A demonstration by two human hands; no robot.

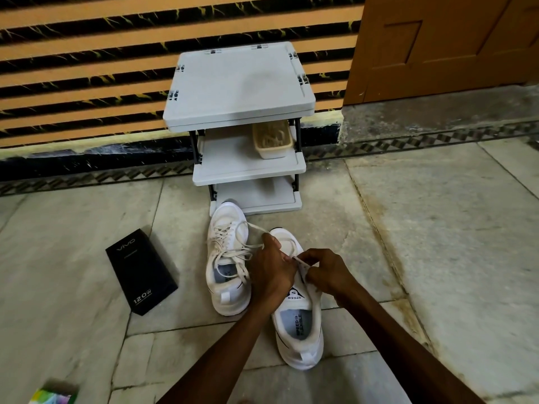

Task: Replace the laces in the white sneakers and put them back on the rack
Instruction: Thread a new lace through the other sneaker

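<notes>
Two white sneakers stand on the stone floor in front of a grey three-shelf rack [248,167]. The left sneaker [226,266] carries a loosely threaded cream lace [233,249]. The right sneaker [300,325] lies nearer to me, heel toward the camera. Over its eyelets, my left hand [271,269] pinches a lace strand that loops back past the toe. My right hand [326,272] pinches the lace end [300,261] just beside it. My hands hide the right sneaker's eyelet area.
A beige basket [272,138] sits on the rack's middle shelf. A black phone box [141,271] lies on the floor to the left. A colourful box corner [54,396] shows at the bottom left. A wooden door [443,42] stands at the back right.
</notes>
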